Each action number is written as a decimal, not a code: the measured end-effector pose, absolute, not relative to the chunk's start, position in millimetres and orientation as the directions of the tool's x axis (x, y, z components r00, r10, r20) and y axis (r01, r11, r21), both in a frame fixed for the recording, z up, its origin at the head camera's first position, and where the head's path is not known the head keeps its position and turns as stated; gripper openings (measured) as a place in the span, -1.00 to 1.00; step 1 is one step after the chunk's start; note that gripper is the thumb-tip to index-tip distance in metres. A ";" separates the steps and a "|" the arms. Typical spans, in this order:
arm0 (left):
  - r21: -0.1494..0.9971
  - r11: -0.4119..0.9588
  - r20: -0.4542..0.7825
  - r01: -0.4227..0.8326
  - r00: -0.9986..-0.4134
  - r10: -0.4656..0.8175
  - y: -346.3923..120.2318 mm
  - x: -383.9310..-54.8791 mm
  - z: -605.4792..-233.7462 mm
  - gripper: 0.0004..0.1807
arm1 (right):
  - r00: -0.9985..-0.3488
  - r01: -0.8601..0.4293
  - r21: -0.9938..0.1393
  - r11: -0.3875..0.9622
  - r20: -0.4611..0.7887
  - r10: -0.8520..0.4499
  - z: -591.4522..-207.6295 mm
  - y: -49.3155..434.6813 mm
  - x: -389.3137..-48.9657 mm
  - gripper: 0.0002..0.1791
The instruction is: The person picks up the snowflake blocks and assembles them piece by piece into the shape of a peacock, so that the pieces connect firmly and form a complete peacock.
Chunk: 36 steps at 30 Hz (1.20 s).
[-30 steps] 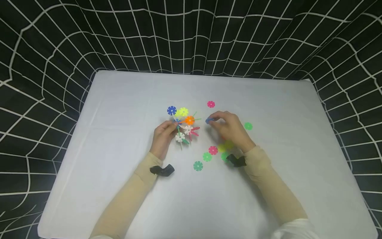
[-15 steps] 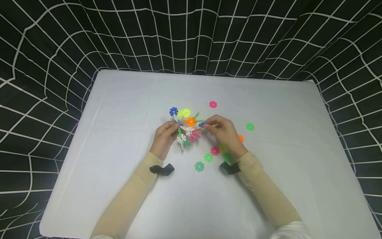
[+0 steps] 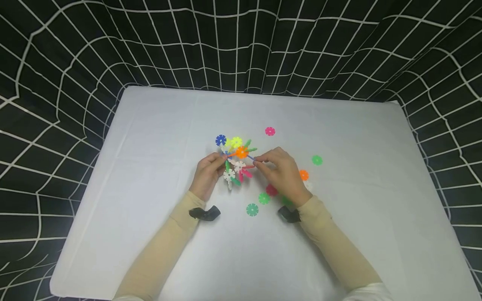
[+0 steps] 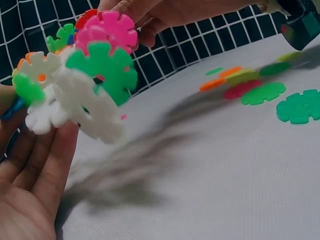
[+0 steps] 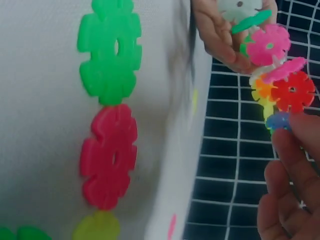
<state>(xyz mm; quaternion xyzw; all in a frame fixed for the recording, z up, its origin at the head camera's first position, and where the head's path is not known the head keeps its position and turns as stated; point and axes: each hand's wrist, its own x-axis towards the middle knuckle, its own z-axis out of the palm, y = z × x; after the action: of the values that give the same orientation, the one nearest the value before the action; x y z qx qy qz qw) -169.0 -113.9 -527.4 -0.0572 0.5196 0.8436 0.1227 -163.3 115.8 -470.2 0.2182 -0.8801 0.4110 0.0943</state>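
Observation:
My left hand [image 3: 206, 174] pinches a cluster of interlocking notched plastic discs by a blue disc [image 3: 226, 155] at its left side. The cluster, with white, pink, green, yellow, red and orange pieces, is held above the table. In my right hand [image 3: 283, 172], thumb and fingertips pinch another blue notched disc [image 5: 278, 120], seen edge-on in the head view. This disc meets the right edge of the orange disc [image 3: 242, 152]; how deep it sits in a slot cannot be told. White discs [image 4: 87, 105] hang nearest the left wrist camera.
Loose discs lie on the white table [image 3: 150, 138]: a pink one [image 3: 270, 131] behind, a green one [image 3: 317, 160] and an orange one [image 3: 303, 175] to the right, and several nearer, including a dark green one [image 3: 252, 210]. A black netted-pattern curtain [image 3: 211, 46] surrounds the table.
My right hand has moved left with its blue disc, from apart to touching the orange disc. My left hand stays nearly in place with the cluster.

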 end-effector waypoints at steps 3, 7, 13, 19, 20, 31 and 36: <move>0.867 -0.419 -0.223 -0.270 -0.962 0.158 -114.7 -169.3 -527.4 -0.74 | -0.906 -0.412 -0.740 0.532 0.273 -0.323 -472.0 119.1 -164.9 -0.85; 0.878 -0.394 -0.212 -0.272 -0.959 0.190 -116.9 -169.6 -527.1 -0.73 | -0.941 -0.172 -0.908 0.382 0.037 -0.336 -476.5 123.7 -172.1 -0.77; 0.869 -0.377 -0.215 -0.322 -0.930 0.297 -121.3 -168.5 -526.7 -0.73 | -0.855 0.185 -0.980 0.074 -0.197 -0.480 -484.8 130.8 -183.2 -0.35; 0.861 -0.349 -0.229 -0.371 -0.894 0.385 -122.9 -168.8 -528.3 -0.68 | -0.738 0.274 -0.961 0.041 -0.237 -0.632 -486.0 133.9 -184.0 -0.31; 0.862 -0.344 -0.227 -0.372 -0.891 0.393 -123.2 -168.7 -528.1 -0.67 | -0.725 0.278 -0.960 0.043 -0.239 -0.646 -485.8 133.6 -183.9 -0.32; 0.863 -0.319 -0.220 -0.391 -0.861 0.459 -125.7 -168.0 -528.2 -0.67 | -0.645 0.260 -0.963 0.065 -0.224 -0.731 -486.8 129.8 -184.3 -0.36; 0.862 -0.320 -0.216 -0.392 -0.857 0.468 -125.8 -168.1 -528.9 -0.66 | -0.656 0.243 -0.970 0.030 -0.187 -0.731 -485.8 128.0 -182.1 -0.36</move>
<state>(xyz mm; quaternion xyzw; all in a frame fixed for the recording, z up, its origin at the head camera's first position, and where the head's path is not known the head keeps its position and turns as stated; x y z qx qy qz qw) -168.1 -125.8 -528.9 0.0367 0.5192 0.8117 0.2650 -182.1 128.0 -485.8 0.1976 -0.6181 0.6678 -0.3646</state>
